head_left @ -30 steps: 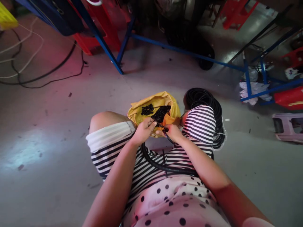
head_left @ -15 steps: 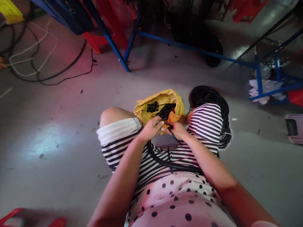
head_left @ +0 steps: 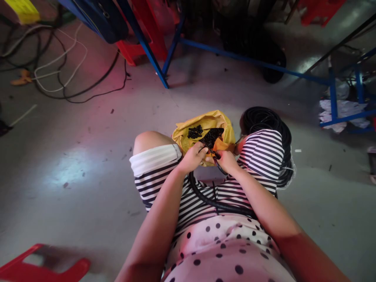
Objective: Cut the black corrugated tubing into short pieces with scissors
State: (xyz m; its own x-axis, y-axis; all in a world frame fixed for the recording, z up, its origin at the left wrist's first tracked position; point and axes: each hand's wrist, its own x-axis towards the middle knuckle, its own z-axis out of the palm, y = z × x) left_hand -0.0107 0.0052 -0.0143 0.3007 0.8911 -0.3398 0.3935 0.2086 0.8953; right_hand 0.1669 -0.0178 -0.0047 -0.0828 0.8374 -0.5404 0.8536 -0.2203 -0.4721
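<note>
My left hand [head_left: 192,157] is closed around the end of a black hose [head_left: 205,200]. That hose bends down from my fingers and runs across my lap to the right. My right hand [head_left: 228,161] grips what look like black-handled scissors [head_left: 220,167], whose front part meets the hose end between my hands. Fingers partly cover that contact. Just beyond both hands, a yellow bag [head_left: 182,137] stands with its mouth wide, between my knees. Inside it lie many short black cut pieces [head_left: 213,136]. An orange flap [head_left: 222,145] shows at the bag's near right side.
A large coil of black hose [head_left: 268,117] rests on the floor beside my right knee. A blue metal frame [head_left: 249,60] crosses the far side. Cables [head_left: 91,82] lie far left, and part of a red stool [head_left: 67,276] shows lower left.
The whole view has shifted, so everything appears slightly further right. Both hands remain together over the bag's near edge, with almost the same hold.
</note>
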